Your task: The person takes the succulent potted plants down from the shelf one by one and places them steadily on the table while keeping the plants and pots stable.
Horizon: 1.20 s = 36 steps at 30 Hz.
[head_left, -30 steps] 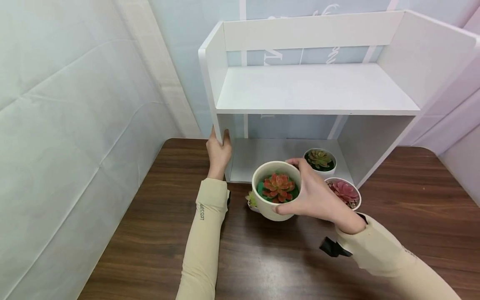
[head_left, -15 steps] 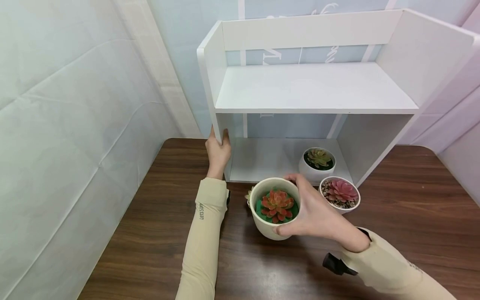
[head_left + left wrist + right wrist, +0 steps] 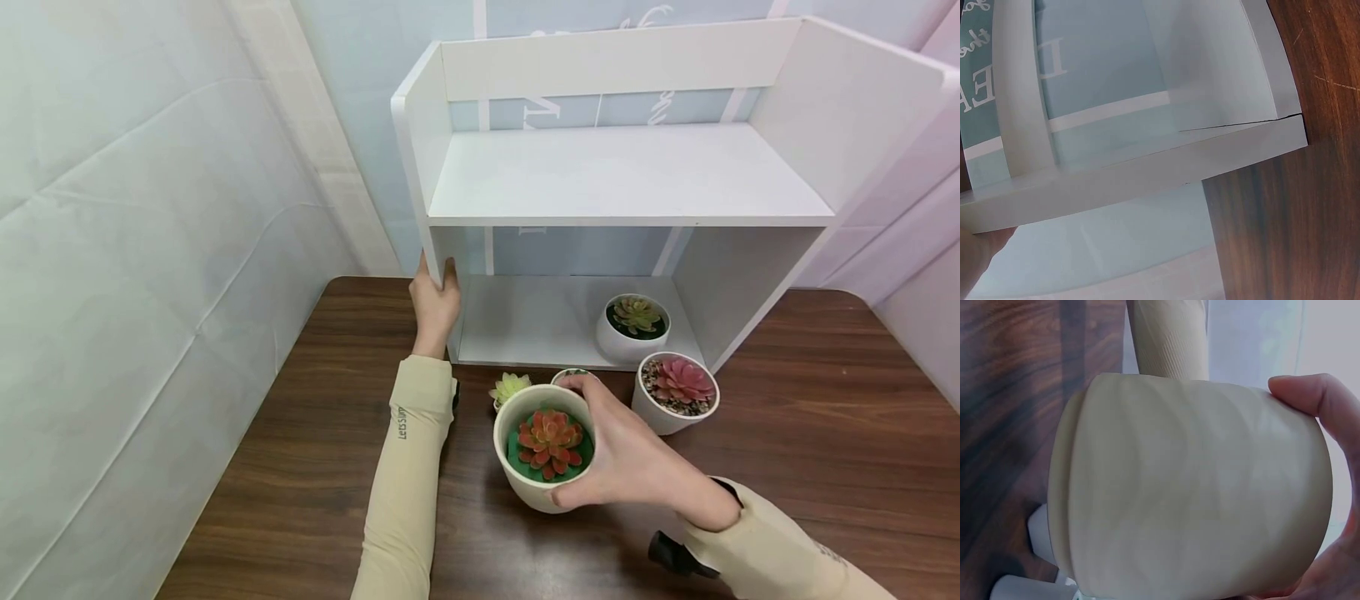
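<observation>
In the head view my left hand [image 3: 436, 308] grips the left side panel of the white shelf unit [image 3: 630, 175], thumb inside and fingers outside. My right hand [image 3: 637, 454] holds a cream pot [image 3: 536, 497] with a red succulent [image 3: 551, 444] by its right side, in front of the unit. The right wrist view shows the pot's ribbed wall [image 3: 1197, 487] with the thumb [image 3: 1300, 390] against its edge. Part of my left hand [image 3: 975, 256] appears at the panel [image 3: 1135, 181] in the left wrist view.
A white pot with a green succulent [image 3: 637, 315] stands on the lower shelf. On the wooden table [image 3: 337, 467] are a pot with a pink succulent [image 3: 682, 383], a small light-green succulent [image 3: 510, 388] and another pot, mostly hidden [image 3: 574, 374]. Curtains hang behind and to the left.
My right hand has brought the cream pot toward the front of the table, uncovering more of the small plants behind it. My left hand keeps its grip on the panel.
</observation>
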Tool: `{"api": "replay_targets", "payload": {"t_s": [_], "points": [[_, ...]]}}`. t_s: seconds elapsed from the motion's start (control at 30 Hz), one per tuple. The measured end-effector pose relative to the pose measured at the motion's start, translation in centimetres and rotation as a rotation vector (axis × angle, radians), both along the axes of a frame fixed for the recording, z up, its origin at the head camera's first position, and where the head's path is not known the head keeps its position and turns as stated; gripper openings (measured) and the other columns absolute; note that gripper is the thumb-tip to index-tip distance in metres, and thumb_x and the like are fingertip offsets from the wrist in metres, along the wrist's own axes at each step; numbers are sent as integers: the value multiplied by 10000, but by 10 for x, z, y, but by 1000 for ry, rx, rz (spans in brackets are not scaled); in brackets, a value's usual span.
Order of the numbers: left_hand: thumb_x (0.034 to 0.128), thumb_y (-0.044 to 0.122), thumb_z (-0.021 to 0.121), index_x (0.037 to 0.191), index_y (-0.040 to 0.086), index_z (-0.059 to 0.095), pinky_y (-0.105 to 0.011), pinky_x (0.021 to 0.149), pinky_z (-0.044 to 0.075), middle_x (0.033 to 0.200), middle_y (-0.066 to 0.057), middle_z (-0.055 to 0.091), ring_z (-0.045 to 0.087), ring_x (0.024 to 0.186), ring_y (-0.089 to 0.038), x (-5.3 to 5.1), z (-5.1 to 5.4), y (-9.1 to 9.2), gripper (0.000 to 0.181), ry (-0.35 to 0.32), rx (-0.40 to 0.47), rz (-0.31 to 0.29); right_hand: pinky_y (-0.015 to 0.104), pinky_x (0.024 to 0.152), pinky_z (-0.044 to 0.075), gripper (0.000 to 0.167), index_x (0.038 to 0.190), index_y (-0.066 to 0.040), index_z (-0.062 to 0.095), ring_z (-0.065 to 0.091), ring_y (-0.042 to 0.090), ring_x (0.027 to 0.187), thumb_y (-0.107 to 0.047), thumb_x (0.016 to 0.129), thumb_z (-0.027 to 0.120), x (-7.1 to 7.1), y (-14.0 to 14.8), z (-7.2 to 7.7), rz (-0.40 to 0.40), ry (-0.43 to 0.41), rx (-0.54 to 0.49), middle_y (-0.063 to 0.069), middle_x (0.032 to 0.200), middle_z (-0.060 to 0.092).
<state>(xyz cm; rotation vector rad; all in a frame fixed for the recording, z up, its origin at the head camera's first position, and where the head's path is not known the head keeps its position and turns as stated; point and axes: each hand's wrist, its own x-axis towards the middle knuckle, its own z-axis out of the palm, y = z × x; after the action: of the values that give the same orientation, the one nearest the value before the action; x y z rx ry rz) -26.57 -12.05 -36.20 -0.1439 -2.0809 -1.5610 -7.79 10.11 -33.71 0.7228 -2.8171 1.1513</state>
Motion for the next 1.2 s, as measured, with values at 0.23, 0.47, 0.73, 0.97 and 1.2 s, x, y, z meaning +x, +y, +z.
{"api": "replay_targets", "payload": {"t_s": [0.23, 0.47, 0.73, 0.97, 1.2], "points": [[982, 79, 489, 1369, -22, 461, -506, 972, 462, 1308, -270, 552, 549, 1210, -372, -1, -1, 0, 401, 18, 6, -2, 300, 802, 493, 986, 1274, -60, 423, 568, 104, 933, -327, 445, 886, 4, -2, -11, 20, 7, 9, 8, 1080, 587], [979, 78, 494, 1364, -3, 473, -491, 991, 452, 1314, -239, 562, 544, 1222, -360, -1, -1, -1, 393, 13, 8, -1, 281, 806, 484, 948, 1253, -75, 443, 563, 80, 921, -303, 446, 885, 6, -7, -20, 30, -38, 18, -41, 1049, 588], [981, 82, 493, 1367, 2, 472, -498, 994, 447, 1308, -253, 559, 540, 1224, -367, -2, -1, 0, 395, 7, 13, -1, 294, 793, 486, 947, 1244, -68, 447, 571, 117, 929, -345, 455, 891, 7, -10, -27, 27, -66, 39, 14, 1056, 592], [985, 81, 486, 1372, -1, 467, -490, 990, 453, 1309, -238, 563, 540, 1225, -366, -2, -1, 0, 396, 13, 10, -9, 300, 808, 489, 930, 1224, -63, 452, 578, 111, 929, -348, 459, 896, 5, -12, -32, 40, -52, 40, 7, 1058, 599], [982, 84, 491, 1366, 13, 477, -485, 966, 473, 1301, -228, 575, 559, 1206, -352, -2, -1, 0, 391, 12, -2, 4, 320, 818, 491, 931, 1217, -46, 453, 579, 130, 936, -350, 459, 901, 3, -13, -37, 38, -57, 47, 18, 1061, 596]]}}
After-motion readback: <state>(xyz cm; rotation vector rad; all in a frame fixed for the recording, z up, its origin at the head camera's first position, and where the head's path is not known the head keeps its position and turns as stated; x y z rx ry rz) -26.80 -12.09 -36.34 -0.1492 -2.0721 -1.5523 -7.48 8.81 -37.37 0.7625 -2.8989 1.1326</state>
